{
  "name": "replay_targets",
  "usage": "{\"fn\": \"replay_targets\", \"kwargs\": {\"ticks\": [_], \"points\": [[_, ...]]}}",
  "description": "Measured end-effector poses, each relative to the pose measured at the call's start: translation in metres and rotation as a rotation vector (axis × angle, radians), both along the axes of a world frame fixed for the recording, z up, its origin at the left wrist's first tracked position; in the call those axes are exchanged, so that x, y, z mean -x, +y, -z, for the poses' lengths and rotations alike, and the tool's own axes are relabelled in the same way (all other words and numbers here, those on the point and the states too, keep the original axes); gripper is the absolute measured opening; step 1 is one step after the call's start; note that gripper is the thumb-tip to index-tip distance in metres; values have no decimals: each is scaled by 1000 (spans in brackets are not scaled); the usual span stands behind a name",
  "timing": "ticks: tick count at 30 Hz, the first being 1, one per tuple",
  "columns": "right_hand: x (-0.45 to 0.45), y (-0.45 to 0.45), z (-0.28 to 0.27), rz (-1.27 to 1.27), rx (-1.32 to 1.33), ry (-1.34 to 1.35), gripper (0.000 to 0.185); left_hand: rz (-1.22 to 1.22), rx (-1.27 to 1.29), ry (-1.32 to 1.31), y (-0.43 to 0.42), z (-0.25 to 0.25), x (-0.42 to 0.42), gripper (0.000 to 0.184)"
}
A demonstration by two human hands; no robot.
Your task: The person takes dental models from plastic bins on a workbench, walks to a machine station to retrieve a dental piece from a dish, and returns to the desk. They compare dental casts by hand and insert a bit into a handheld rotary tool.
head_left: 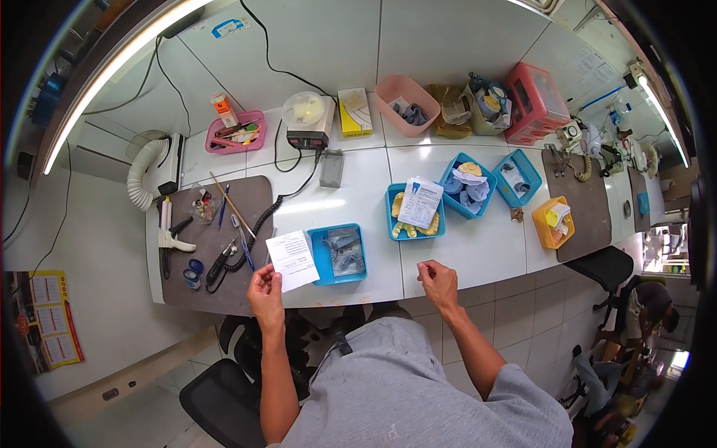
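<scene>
My left hand (267, 287) pinches a printed paper slip (293, 259) by its lower left edge, above the front of the white table. The slip's right side overlaps a blue tray (320, 273), which holds a clear plastic bag (345, 252) with greyish contents. My right hand (439, 283) hovers at the table's front edge with fingers curled in, and nothing shows in it. Beyond it stands a blue basket (417, 232) of yellowish dental casts (404, 229), a printed form (420, 203) lying on top.
More baskets stand to the right: two blue ones (493, 187) (535, 196) and a yellow one (544, 237). A handpiece (221, 260) and cord lie among tools on the brown mat (183, 295). Bins line the wall, including a pink one (388, 112). A black chair (216, 403) stands below.
</scene>
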State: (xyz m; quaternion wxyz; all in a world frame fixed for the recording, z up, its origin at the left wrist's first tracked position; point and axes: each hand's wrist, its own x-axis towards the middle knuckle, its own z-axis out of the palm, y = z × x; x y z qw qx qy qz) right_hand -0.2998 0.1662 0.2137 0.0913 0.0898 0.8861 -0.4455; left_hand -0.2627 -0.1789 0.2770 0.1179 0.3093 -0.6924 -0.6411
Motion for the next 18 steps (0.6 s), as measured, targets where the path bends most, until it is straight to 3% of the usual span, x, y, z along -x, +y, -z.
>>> {"fn": "replay_targets", "kwargs": {"ticks": [5, 9, 14, 18], "points": [[4, 34, 0, 182, 31, -42, 23, -39, -59, 16, -15, -18, -15, 22], [29, 50, 1, 401, 213, 28, 24, -41, -77, 4, -14, -18, -18, 22], [56, 55, 0, 435, 222, 50, 27, -1, -50, 0, -1, -5, -12, 24], [64, 40, 1, 335, 238, -86, 37, 24, -9, -38, 7, 8, -1, 25]]}}
